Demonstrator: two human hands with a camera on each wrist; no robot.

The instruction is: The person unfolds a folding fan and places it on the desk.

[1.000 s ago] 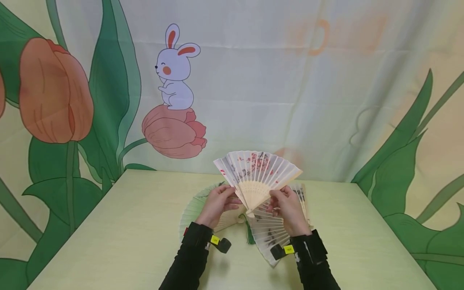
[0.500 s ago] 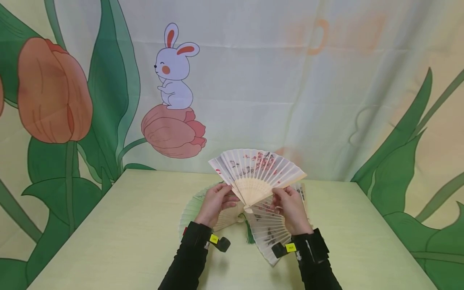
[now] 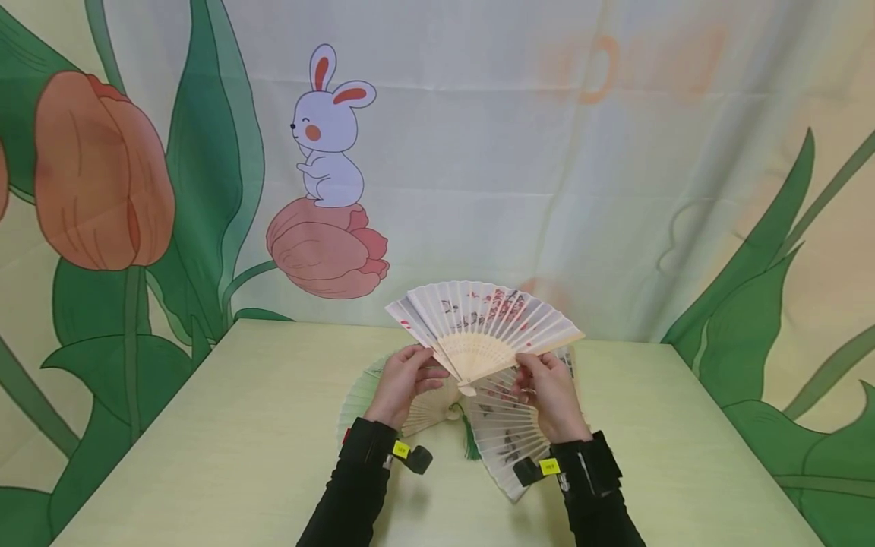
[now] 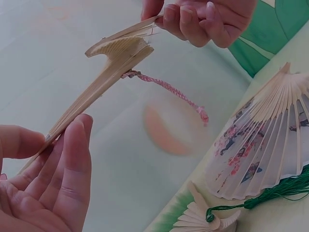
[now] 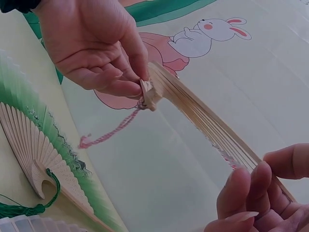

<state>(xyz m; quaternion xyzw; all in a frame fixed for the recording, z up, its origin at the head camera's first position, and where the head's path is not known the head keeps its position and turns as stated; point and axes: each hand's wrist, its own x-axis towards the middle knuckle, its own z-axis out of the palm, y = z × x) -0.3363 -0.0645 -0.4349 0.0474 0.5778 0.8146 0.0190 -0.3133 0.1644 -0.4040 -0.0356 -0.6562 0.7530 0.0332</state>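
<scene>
A white folding fan [image 3: 495, 311] with red blossom print and pale bamboo ribs is spread above the table, its pivot end pointing down. My left hand [image 3: 405, 384] pinches its left outer rib between thumb and fingers. On the other side my right hand [image 3: 552, 391] pinches the right outer rib, as the right wrist view also shows. From the pivot end hangs a pink braided cord [image 4: 169, 89]. Beneath the hands lie two more spread fans: a green fan [image 3: 358, 395] with a dark green tassel [image 3: 472, 441], and a white flowered fan [image 3: 506, 441], both partly covered.
The pale yellow table [image 3: 239, 456] extends to both sides of the arms. Behind it hangs a curtain [image 3: 478, 152] printed with tulips and a rabbit. A small black camera is strapped to each wrist.
The held fan has spread wider: its left edge has shifted left and its right edge right. Both hands have drawn slightly apart. The fans on the table have stayed in place.
</scene>
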